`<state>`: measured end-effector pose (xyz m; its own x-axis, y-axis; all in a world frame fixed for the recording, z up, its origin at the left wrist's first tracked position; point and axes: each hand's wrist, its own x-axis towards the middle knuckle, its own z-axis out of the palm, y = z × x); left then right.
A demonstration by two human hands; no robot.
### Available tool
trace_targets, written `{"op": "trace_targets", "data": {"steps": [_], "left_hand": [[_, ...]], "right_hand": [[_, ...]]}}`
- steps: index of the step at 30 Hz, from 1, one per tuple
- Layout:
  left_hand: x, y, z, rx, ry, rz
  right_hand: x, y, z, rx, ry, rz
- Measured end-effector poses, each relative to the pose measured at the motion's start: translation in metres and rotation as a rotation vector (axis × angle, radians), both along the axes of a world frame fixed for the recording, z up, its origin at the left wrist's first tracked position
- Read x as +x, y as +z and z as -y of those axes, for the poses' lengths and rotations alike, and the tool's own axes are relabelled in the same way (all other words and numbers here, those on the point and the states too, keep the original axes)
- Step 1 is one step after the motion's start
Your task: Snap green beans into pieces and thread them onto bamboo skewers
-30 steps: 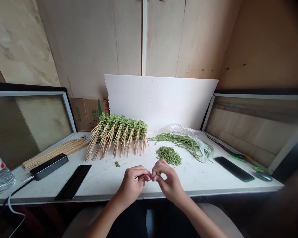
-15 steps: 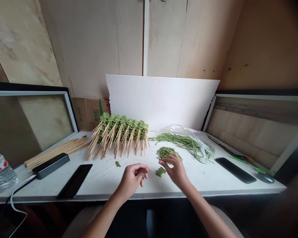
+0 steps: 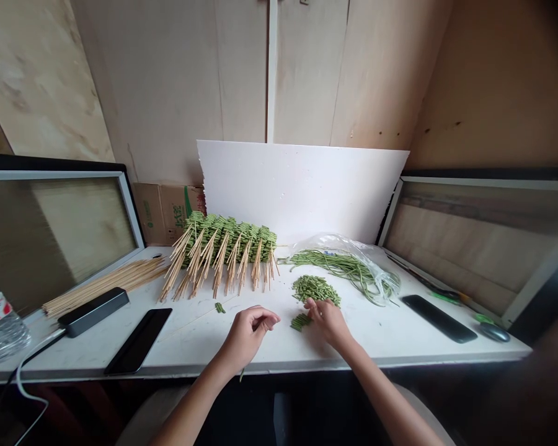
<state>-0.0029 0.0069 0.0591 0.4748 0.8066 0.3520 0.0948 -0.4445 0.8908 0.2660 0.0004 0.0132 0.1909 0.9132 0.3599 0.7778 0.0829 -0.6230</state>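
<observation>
My left hand (image 3: 250,331) is closed above the front of the white table, thumb and fingers pinched together; what they hold, if anything, is too small to make out. Just below it, a small green piece (image 3: 242,375) shows at the table edge. My right hand (image 3: 329,321) is bent with its fingertips together, between the heap of cut green bean pieces (image 3: 315,288) and a smaller row of pieces (image 3: 300,321). Whatever is in those fingertips is hidden. Left of my hands lie a few bean pieces (image 3: 220,308) near a thin bamboo skewer (image 3: 190,323).
Stacked bean skewers (image 3: 232,238) stand at the back. Loose bamboo skewers (image 3: 106,285), a black box (image 3: 94,311), a phone (image 3: 139,341) and a bottle (image 3: 2,328) are left. Long beans (image 3: 335,263) in a plastic bag, another dark device (image 3: 439,318) and a mouse (image 3: 494,332) are right.
My right hand has lowered slightly and its fingertips have shifted toward the bean heap. The left hand has turned slightly, and a green piece now shows beneath it.
</observation>
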Motion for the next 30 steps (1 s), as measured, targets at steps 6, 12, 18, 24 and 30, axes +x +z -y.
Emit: {"op": "trace_targets", "data": {"steps": [6,12,18,24,30], "left_hand": [[-0.001,-0.001,-0.002,0.029,0.020,-0.019],[0.001,-0.002,-0.001,-0.102,-0.017,0.038],[0.004,-0.003,0.000,-0.169,-0.088,0.068],[0.002,0.001,0.001,-0.180,-0.076,0.026],[-0.002,0.014,0.007,-0.010,0.014,-0.032]], "right_hand": [[-0.001,0.006,0.000,-0.077,0.069,-0.143],[-0.028,0.037,0.020,0.015,0.320,-0.207],[-0.061,0.057,0.041,0.147,0.525,-0.159],[-0.060,0.056,0.040,0.349,0.455,-0.134],[-0.065,0.064,0.046,0.440,0.481,-0.090]]}}
